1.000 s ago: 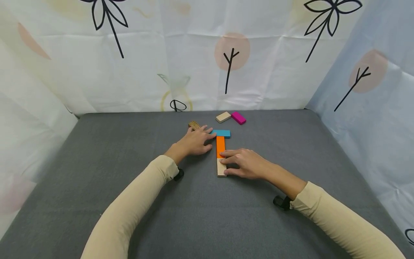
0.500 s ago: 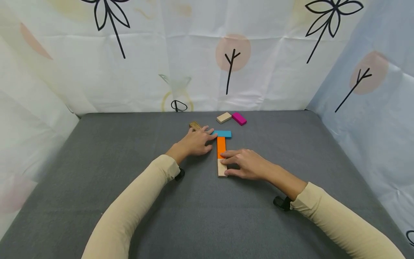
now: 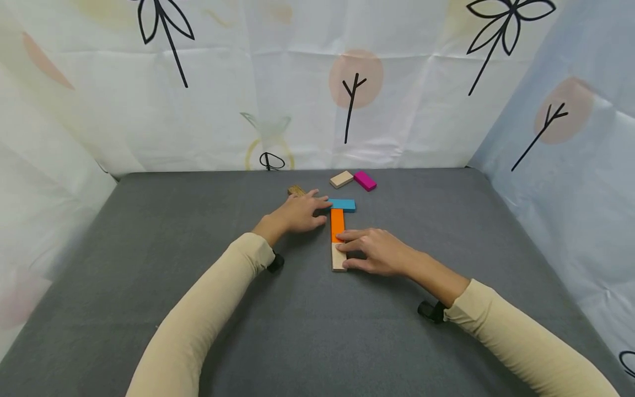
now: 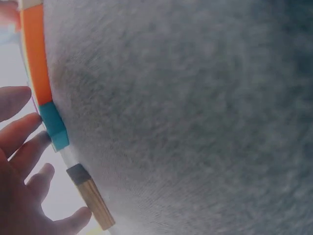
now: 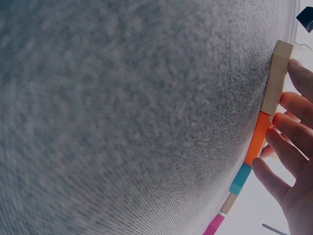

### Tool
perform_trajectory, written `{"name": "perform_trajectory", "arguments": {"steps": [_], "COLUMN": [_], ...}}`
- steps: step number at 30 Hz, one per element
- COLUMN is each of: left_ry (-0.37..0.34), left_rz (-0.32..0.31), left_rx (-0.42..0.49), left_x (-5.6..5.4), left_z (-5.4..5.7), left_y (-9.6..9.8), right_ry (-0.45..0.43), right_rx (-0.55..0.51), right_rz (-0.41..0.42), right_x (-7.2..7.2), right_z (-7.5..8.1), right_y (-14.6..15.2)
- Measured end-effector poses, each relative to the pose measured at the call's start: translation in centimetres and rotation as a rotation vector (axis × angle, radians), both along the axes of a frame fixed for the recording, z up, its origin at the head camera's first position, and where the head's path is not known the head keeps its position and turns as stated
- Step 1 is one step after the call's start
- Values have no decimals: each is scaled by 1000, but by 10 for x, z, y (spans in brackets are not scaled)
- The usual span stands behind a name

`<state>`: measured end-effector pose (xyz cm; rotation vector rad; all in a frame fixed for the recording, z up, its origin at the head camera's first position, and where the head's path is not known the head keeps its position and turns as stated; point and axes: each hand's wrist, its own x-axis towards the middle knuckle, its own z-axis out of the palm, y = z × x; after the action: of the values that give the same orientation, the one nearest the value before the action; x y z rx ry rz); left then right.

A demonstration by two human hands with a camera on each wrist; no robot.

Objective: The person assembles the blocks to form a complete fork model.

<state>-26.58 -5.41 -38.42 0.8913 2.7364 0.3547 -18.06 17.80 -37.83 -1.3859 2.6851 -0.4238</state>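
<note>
Both kinda loose, fingers apart: left hand [image 3: 299, 214] is touching the blue block [image 3: 344, 204], right hand [image 3: 379, 252] is resting across the orange block [image 3: 337, 221] and adjoining plain block [image 3: 338, 263].

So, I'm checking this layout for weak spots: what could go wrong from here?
The left hand has fingertips at the blue block; a nudge might skew it against the orange block. The right hand spans the seam between that and the nearer pale wooden block, so uneven pressure could open it. The brown wooden block, beside the left hand, might get knocked.
</note>
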Motion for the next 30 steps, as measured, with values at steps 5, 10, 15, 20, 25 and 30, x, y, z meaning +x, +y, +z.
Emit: {"name": "perform_trajectory", "arguments": {"steps": [5, 10, 15, 20, 25, 30], "left_ry": [-17, -10, -8, 30, 107, 158], "left_rz": [-4, -12, -22, 12, 112, 215], "left_rx": [9, 1, -2, 24, 8, -27], "left_x": [-2, -1, 0, -1, -2, -4], "left_z": [3, 5, 4, 3, 5, 2], "left_y": [-3, -3, -3, -10, -28, -44], "right_ry": [7, 9, 12, 8, 9, 12], "right_rx": [6, 13, 16, 17, 9, 12], "right_rz": [1, -2, -1, 0, 0, -1], "right_x": [0, 0, 0, 1, 1, 2], "right_z": [2, 3, 3, 2, 3, 3], "right_y": [0, -1, -1, -2, -2, -1]}}
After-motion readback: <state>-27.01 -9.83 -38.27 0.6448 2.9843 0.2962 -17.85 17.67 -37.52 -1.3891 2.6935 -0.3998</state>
